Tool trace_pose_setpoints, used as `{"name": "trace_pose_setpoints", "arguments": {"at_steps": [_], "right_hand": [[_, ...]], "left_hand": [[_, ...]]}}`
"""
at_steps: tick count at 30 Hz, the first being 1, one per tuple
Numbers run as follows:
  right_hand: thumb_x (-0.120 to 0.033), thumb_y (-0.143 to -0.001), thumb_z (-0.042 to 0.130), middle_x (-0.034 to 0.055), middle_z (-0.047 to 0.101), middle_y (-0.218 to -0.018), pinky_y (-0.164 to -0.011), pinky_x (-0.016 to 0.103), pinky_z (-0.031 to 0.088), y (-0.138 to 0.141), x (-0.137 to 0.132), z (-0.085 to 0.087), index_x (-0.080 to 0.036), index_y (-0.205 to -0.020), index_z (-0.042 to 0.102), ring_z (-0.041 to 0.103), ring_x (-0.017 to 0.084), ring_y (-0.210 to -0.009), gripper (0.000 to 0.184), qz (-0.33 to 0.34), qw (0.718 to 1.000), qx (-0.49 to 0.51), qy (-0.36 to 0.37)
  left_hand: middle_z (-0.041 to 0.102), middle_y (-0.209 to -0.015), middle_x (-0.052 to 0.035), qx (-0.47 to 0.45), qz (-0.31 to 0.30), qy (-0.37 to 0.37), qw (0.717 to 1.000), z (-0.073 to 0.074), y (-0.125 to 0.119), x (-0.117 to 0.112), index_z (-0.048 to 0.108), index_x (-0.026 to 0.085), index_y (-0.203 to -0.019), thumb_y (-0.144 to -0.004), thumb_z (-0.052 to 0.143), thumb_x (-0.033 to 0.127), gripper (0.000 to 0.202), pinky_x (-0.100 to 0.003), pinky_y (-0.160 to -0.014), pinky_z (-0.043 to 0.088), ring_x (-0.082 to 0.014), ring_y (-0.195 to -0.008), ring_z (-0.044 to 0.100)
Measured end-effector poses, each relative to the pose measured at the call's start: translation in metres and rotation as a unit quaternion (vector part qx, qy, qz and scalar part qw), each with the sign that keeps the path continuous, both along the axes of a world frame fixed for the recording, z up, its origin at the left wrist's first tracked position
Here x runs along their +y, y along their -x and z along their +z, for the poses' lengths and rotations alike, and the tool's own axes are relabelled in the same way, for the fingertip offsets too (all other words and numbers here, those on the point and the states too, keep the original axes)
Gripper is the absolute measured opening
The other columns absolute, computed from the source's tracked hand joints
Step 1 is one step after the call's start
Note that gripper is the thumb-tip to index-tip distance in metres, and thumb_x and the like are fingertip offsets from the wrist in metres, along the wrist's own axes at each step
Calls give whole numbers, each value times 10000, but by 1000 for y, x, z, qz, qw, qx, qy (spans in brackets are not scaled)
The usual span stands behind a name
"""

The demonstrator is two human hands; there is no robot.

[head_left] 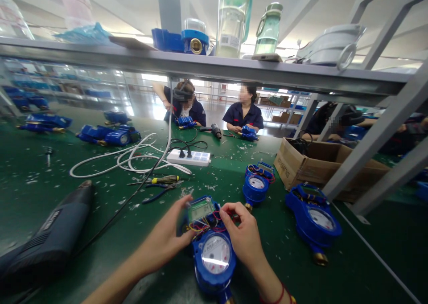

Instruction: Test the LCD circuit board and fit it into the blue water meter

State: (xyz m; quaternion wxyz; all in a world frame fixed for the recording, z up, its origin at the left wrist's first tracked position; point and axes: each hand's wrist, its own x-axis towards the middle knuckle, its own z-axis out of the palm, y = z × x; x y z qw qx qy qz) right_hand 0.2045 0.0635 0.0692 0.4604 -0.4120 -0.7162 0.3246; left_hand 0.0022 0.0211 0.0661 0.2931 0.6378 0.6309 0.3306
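A blue water meter [214, 255] lies on the green bench in front of me, its round dial toward me and its electronics box open at the far end. Inside the box are a small display [201, 209] and a tangle of thin coloured wires [209, 224]. My left hand [175, 230] holds the box's left side, thumb on the near edge and fingers along the far one. At the box's right edge, my right hand [241, 230] pinches the thin wires between thumb and forefinger; the fingertips partly cover them.
Two more meters, one nearer [256, 186] and one farther right [314, 217], stand beside a cardboard box [294, 161]. At left lie a heat gun [56, 228], pliers [160, 192], a screwdriver [165, 179] and a power strip [189, 158]. A shelf [200, 65] spans overhead; co-workers sit opposite.
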Motion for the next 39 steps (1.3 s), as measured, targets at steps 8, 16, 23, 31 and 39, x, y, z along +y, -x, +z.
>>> {"name": "trace_pose_setpoints", "arguments": {"at_steps": [8,16,23,31,39], "right_hand": [[-236,-842,544,10,536,-845,-726,251,408,-3,1,1,-203,-811,600,511,136,-831,72,-6,998,3,-57],[-177,-794,574,51,466,-1021,-834,346,370,5,-13,9,-229,-867,625,466,194,-983,103,-87,976,-53,-192],[-181,-748,650,47,517,-939,-770,354,366,11,-21,12,-223,-825,633,487,204,-895,89,-59,970,-74,-225],[-165,-736,656,40,545,-900,-751,337,358,14,-23,9,-213,-809,630,498,195,-869,91,-87,969,-86,-217],[-141,-830,547,63,613,-921,-788,384,342,13,-29,11,-184,-886,645,526,220,-916,121,-117,901,-178,-377]], "left_hand": [[429,-1293,13,119,54,-176,976,-10,-3,0,310,322,-1254,-747,572,368,573,-362,-1061,367,-151,-1220,400],[489,-1231,-83,252,82,-395,880,-8,-12,-11,376,156,-1257,-734,602,195,571,-320,-1009,383,-177,-1176,443],[529,-1197,-111,293,101,-450,837,-3,-21,-18,427,139,-1226,-685,669,168,593,-363,-952,418,-215,-1139,478],[576,-1149,-128,337,107,-513,782,-4,-28,-22,496,121,-1176,-612,732,153,612,-408,-959,423,-238,-1078,529],[587,-1147,-122,365,111,-526,760,-7,-29,-25,531,125,-1146,-637,709,175,541,-408,-975,402,-229,-1060,544]]}}
